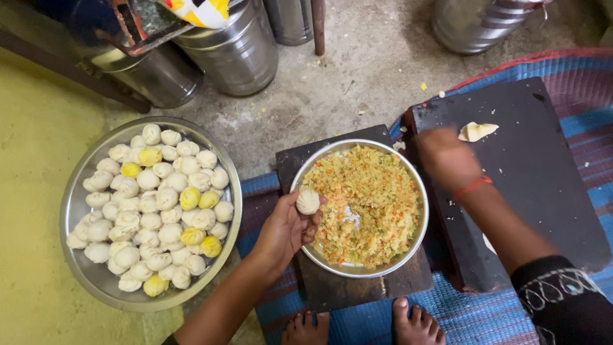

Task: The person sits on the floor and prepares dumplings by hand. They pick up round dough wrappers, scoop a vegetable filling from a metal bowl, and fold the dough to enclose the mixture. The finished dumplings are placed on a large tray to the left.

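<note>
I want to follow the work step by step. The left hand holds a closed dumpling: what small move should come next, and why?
Probably carry the dumpling leftward and set it on the big tray with the other finished ones. It looks pinched shut in the left hand, while the right hand, blurred, is near the dough piece on the dark board.

The left hand [288, 229] sits low in the middle, palm up and fingers curled, with the fingertips [314, 220] pinched together at the top. Its bare forearm runs down and to the left, out of the bottom edge. The right hand [447, 158] is stretched forward and up, blurred, so its fingers cannot be told apart. A red thread circles the right wrist. The right forearm slants down to the right into a dark patterned sleeve. Both bare feet show at the bottom edge.
</note>
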